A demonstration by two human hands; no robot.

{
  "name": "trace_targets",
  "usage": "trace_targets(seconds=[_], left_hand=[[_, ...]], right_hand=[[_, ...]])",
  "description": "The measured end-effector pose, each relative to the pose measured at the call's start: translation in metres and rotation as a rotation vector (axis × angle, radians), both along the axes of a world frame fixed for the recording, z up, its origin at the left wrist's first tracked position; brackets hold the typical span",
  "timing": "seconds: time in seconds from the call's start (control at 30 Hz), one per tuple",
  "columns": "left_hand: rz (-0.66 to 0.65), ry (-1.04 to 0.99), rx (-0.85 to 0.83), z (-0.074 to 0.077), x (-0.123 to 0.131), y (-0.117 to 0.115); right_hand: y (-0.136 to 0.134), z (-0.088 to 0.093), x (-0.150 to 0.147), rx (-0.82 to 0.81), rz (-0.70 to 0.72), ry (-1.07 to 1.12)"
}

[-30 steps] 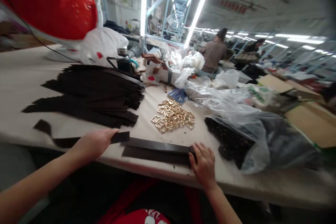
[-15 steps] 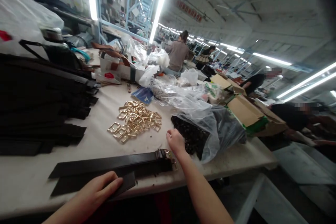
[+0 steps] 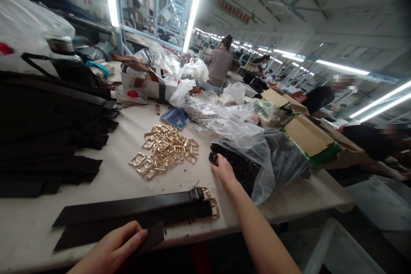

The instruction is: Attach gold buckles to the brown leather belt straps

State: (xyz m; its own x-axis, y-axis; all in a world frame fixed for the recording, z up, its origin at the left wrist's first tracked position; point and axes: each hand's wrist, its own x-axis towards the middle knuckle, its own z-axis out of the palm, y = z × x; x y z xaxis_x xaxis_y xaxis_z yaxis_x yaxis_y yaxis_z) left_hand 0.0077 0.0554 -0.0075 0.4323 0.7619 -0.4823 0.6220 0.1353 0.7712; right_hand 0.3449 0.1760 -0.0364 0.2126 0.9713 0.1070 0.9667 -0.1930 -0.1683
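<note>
Your left hand (image 3: 120,243) clamps a dark strap (image 3: 154,237) near the gold-buckled belts (image 3: 135,206), and over at the plastic bag (image 3: 272,173) your right hand (image 3: 226,174) pinches small black pieces (image 3: 213,158)!

No lettering is legible, even on the red sign (image 3: 233,11).

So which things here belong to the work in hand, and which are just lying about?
Likely in use:
dark flat strap in the left hand
small dark pieces by the right hand
two dark straps with gold metal buckles
loose gold metal buckles
stack of long dark straps

Seemingly just lying about:
flat blue rectangular packet
white plastic bag
</note>
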Motion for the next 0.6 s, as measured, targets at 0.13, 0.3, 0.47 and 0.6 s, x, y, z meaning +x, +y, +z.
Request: trace_targets(seconds=[0.13, 0.3, 0.47, 0.6], left_hand=[[-0.008, -0.018, -0.027, -0.002, -0.004, -0.003], [-0.010, -0.042, 0.035, -0.007, 0.002, -0.005], [0.027, -0.050, 0.116, -0.008, 0.000, -0.013], [0.054, -0.028, 0.154, -0.005, -0.007, -0.019]], right_hand=[[-0.024, 0.006, 0.008, 0.005, 0.026, 0.040], [-0.021, 0.006, 0.006, 0.010, -0.042, 0.052], [-0.007, 0.000, -0.001, 0.006, -0.081, 0.116], [-0.024, 0.010, -0.001, 0.027, -0.038, 0.243]])
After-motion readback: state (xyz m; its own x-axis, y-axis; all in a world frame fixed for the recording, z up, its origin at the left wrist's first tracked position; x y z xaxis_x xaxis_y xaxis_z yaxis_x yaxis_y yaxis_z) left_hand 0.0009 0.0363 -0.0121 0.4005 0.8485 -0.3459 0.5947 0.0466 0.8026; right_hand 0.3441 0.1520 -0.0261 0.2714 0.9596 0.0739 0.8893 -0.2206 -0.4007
